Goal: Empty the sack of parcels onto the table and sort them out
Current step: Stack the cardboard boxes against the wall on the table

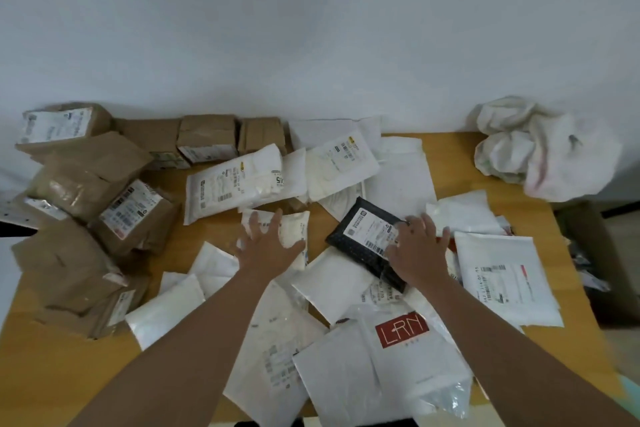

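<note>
Parcels strewn across the bench (446, 156)
One black parcel (367, 239) (right hand (419, 246) spread on it); left hand (268, 243) splayed, holding nothing.

Your left hand (268, 241) covers the middle of a small white parcel (294, 229), so you cannot read its label; your right hand (417, 248) hides the near corner of the black parcel (363, 236). The print on every label is too blurred to read; the brown boxes (86, 204) hide one another, and the surface (41, 374) is cut off at the bottom edge.
</note>
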Tool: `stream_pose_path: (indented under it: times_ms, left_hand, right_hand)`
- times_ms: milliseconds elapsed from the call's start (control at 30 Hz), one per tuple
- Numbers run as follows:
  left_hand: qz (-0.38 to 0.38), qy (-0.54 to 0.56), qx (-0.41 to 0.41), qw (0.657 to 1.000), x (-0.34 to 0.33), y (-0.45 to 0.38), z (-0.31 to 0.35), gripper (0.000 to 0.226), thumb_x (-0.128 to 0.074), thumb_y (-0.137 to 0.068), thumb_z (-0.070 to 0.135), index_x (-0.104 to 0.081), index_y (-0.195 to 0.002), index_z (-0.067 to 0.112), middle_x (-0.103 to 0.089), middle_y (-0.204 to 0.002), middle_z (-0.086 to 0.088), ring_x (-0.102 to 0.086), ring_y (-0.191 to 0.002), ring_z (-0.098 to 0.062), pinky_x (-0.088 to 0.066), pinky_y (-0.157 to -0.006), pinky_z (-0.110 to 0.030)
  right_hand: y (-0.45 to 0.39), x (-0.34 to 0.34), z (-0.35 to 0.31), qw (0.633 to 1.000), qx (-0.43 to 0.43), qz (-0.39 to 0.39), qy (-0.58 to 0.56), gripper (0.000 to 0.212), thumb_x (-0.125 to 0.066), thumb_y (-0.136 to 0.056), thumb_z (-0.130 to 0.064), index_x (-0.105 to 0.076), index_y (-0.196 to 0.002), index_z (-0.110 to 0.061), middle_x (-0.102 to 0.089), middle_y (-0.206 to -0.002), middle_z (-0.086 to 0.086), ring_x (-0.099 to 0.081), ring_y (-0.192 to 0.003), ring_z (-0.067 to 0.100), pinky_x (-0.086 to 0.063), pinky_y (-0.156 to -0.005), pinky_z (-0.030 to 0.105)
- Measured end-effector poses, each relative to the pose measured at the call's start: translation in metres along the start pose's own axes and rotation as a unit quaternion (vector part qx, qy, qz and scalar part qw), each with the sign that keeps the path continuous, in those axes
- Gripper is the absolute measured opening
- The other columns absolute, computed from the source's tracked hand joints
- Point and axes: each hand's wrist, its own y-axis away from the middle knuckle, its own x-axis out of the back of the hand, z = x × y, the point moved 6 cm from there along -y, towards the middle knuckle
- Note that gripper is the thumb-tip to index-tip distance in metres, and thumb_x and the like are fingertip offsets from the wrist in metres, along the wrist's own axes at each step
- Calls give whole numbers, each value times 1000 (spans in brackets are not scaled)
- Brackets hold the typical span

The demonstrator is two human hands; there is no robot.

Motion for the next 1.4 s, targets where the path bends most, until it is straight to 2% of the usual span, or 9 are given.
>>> stream_pose_path:
  times_ms: [200,367,533,733,900,1000,1167,1300,1400]
  left_hand:
    - [-13,-45,-50,998,-24,3,35,109,-45,-70,89,-1,-154,35,-8,-162,-5,-24,-142,-39,-28,-111,-51]
    - [61,97,-160,980,-10,1,73,57,-51,-95,50,-41,-142,20,-45,-141,-8,-44,-128,-27,-39,-104,-41]
    - [201,5,-264,943,23,-15,124,43,-56,-85,22,-56,-127,11,-55,-128,-11,-51,-117,-29,-48,-96,-41]
    - [94,-126,-160,974,9,-69,158,77,-47,-96,37,-3,-155,16,-6,-160,-20,-11,-147,-38,-13,-120,-47]
    - [84,-228,-124,962,6,-78,167,66,-34,-101,43,-9,-153,10,-17,-156,-22,-28,-138,-38,-19,-115,-50]
    - [80,-225,-155,959,-4,-67,189,54,-30,-103,37,-21,-150,13,-22,-156,-18,-32,-135,-36,-24,-112,-47]
    - [87,-189,-243,947,-20,-46,220,43,-27,-103,39,-44,-138,22,-54,-133,-6,-52,-115,-31,-40,-97,-45]
    - [-31,-7,-347,937,-27,-30,221,51,-28,-102,46,-47,-142,20,-57,-136,-6,-52,-123,-28,-40,-102,-40]
    - [9,124,-300,946,0,-33,191,64,-24,-94,52,-58,-132,14,-59,-134,-7,-49,-126,-22,-34,-104,-34]
  right_hand:
    - [-30,-28,-20,979,70,-183,49,105,-38,-73,-90,1,-155,-37,2,-164,7,0,-148,42,-5,-112,67]
    - [-58,7,-1,998,37,-46,25,75,-31,-88,-73,-42,-141,-21,-28,-155,8,-16,-146,33,-13,-116,59]
    - [-126,26,38,988,-99,-62,-103,92,-44,-85,-73,-4,-154,-26,-3,-162,12,-6,-148,42,-19,-116,60]
    - [-155,-1,59,949,-193,-158,-195,127,-75,-80,-51,26,-151,-21,-30,-151,22,-44,-130,40,-41,-103,48]
    - [-152,41,74,944,-147,-62,-289,99,-63,-94,-17,15,-154,-16,-53,-130,18,-56,-92,25,-47,-83,36]
    - [-129,62,102,952,-165,-2,-259,90,-60,-94,-20,5,-155,-17,-52,-128,15,-58,-103,31,-45,-86,38]
    - [-107,51,124,965,-210,-156,27,65,-55,-87,-52,-40,-137,-13,-33,-145,15,-35,-131,39,-35,-107,52]
    - [-133,72,64,1000,-18,21,-3,60,-36,-90,-48,-51,-130,-6,-40,-145,21,-35,-135,42,-33,-108,58]
    - [-155,73,3,989,129,-19,-66,55,-23,-93,-42,-51,-133,-16,-35,-153,10,-21,-146,34,-19,-116,56]
